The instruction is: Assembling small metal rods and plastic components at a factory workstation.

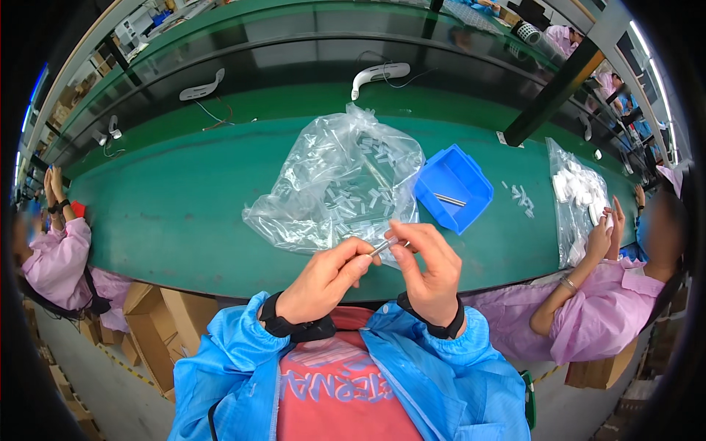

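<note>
My left hand (318, 283) is closed around a thin silvery metal rod (380, 248), which points up and to the right. At the rod's far end, the thumb and fingers of my right hand (432, 268) pinch what looks like a short clear plastic sleeve; the fingers partly hide it. Just beyond both hands lies a crumpled clear plastic bag (294, 192) with several short clear tubes (342, 204) in it. To its right is a tilted blue plastic bin (468, 176), where similar metal rods (450, 200) lie.
Loose clear tubes (523, 200) lie on the green tabletop (169, 198) right of the bin. A co-worker in pink (588, 309) handles white parts in a clear bag (562, 220). Another person (59, 250) sits at left. White curved devices (382, 72) rest along the back; cardboard boxes (151, 316) stand below.
</note>
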A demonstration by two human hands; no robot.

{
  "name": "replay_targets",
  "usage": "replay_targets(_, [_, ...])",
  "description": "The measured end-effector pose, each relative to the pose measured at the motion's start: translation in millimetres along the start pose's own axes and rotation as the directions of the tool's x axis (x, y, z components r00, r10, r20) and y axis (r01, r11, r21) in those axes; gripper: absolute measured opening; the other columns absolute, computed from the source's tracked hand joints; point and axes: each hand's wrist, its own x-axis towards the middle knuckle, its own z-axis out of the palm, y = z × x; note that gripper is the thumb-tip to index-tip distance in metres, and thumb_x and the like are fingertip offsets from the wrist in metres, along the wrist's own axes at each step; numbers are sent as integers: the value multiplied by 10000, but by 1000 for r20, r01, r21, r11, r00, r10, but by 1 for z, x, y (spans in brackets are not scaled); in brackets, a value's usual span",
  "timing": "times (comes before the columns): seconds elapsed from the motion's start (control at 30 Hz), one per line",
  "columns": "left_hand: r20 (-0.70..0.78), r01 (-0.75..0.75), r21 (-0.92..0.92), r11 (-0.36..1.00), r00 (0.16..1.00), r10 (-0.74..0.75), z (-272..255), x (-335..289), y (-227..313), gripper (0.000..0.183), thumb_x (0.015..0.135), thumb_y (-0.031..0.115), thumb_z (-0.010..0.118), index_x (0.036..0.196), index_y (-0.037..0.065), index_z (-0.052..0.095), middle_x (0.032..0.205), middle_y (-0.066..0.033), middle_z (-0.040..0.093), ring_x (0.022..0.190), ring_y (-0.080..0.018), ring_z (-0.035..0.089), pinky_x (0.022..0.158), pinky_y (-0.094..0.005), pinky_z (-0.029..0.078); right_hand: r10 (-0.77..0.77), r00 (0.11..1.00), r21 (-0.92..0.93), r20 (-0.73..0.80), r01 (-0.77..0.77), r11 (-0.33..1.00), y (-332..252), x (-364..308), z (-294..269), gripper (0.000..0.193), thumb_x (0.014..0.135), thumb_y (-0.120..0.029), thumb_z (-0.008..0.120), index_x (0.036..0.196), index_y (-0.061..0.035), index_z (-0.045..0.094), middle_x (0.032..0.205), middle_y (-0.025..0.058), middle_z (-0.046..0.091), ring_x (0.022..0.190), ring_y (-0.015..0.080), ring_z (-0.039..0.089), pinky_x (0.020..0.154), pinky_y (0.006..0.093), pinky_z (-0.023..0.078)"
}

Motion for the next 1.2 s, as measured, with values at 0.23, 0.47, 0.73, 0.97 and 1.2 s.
replay_targets(0.23, [-64, -181, 199, 963, 978, 197, -1, 1, 0, 181, 938, 121, 526, 1008, -12, 627, 908, -92, 661, 788, -169, 611, 714, -289, 472, 35, 999, 2, -6, -35, 999, 3, -5, -2, 200, 772, 41, 682, 969, 8, 684, 875, 127, 665, 758, 219, 652, 645, 294, 509])
replay_targets(0.47, [-69, -221, 252, 942, 967, 245, -3, 3, 2, 164, 912, 101, 552, 985, -15, 641, 890, -123, 658, 783, -223, 627, 708, -314, 476, 72, 997, 16, -3, -72, 997, 3, -10, 2, 230, 770, 52, 680, 997, 14, 679, 873, 128, 665, 765, 203, 657, 630, 280, 514])
replay_targets(0.73, [-115, -150, 119, 982, 980, 164, 6, 4, 3, 191, 930, 127, 545, 1021, -20, 626, 874, -130, 651, 726, -190, 609, 656, -301, 471, 30, 987, 31, -157, -26, 999, 4, -16, 14, 264, 801, 81, 645, 1063, 47, 648, 889, 145, 655, 725, 190, 661, 631, 273, 532])
replay_targets(0.97, [-136, -128, 96, 987, 981, 140, 10, 4, 5, 202, 939, 155, 541, 1010, -9, 636, 796, -78, 619, 658, -124, 539, 592, -268, 431, -15, 978, -18, -206, 12, 1000, 6, -19, 21, 289, 797, 105, 631, 1079, 44, 645, 882, 146, 649, 719, 198, 652, 629, 282, 529])
replay_targets(1.2, [-164, -87, 85, 993, 981, 100, 15, 4, -1, 197, 947, 161, 534, 986, 8, 651, 674, -10, 555, 618, -64, 462, 560, -236, 392, -83, 975, -84, -205, 67, 994, 12, -24, 26, 286, 801, 97, 627, 1082, 44, 643, 876, 145, 643, 712, 200, 646, 620, 285, 517])
